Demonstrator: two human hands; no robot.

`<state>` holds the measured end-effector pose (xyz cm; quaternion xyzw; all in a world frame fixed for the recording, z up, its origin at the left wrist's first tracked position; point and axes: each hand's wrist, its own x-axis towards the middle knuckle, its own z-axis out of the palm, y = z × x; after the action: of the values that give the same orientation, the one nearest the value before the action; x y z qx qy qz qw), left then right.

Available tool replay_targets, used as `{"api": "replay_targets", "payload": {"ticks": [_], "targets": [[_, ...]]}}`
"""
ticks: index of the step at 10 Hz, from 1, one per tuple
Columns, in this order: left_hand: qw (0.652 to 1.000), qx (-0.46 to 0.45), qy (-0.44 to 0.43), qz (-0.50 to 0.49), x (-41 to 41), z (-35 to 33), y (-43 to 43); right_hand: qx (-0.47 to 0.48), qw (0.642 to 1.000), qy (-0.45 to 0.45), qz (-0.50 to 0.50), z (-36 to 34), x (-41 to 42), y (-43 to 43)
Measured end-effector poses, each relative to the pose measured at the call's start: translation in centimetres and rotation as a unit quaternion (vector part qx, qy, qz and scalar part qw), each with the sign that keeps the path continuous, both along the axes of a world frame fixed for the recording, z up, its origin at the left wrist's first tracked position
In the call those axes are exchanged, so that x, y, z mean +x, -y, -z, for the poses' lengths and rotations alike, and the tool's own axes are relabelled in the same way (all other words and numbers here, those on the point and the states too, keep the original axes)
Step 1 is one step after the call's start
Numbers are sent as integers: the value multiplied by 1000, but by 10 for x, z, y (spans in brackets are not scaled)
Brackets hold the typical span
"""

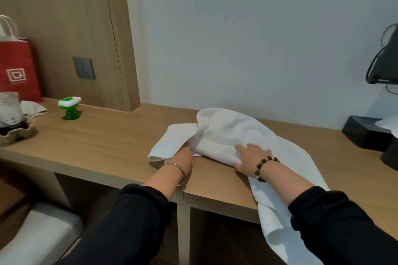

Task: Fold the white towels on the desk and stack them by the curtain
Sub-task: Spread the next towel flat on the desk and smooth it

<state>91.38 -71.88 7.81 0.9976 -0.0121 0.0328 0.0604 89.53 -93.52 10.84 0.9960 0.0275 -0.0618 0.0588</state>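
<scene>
White towel [224, 133] on desk [97, 140], right hand [251, 157] flat on it, left hand [183, 153] underneath

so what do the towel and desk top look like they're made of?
White towel: soft terry-like cloth, matte; it bunches and drapes limply over the edge. Desk: wood-grain surface, matte, probably laminate or veneer; grain lines show, but which one cannot be told.

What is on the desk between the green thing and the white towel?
Nothing. In the head view, the desk is bare wood from the green thing to the white towel.
</scene>
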Motion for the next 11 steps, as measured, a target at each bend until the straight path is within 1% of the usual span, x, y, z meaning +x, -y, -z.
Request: {"api": "replay_targets", "payload": {"ticks": [1,2,3,4,5,6,7,8,9,10,11], "targets": [[994,103,-40,-8,-1,-12,-3,-44,995,73,-42,-5,-3,-7],[987,129,-82,49,-5,-27,-8,-38,994,90,-40,-13,-2,-9],[967,178,-89,160,-2,-38,-17,-65,987,143,-23,-26,3,-9],[981,109,51,154,-1,-64,-35,-119,968,221,-2,-38,10,-4],[983,29,170,64,12,-77,-68,-140,955,259,45,-48,16,5],[971,-55,205,-110,13,-64,-101,-138,955,250,76,-46,18,5],[986,110,83,-89,2,-44,-104,-121,967,215,58,-32,20,1],[978,147,95,111,-7,-27,-88,-61,980,183,41,-20,20,1],[938,116,162,285,-20,-20,-56,-20,992,127,14,-10,15,3],[886,118,203,401,-31,-15,-22,-42,993,112,7,-2,13,6],[905,128,160,372,-33,-20,-16,-69,989,129,35,-1,13,6]]}}
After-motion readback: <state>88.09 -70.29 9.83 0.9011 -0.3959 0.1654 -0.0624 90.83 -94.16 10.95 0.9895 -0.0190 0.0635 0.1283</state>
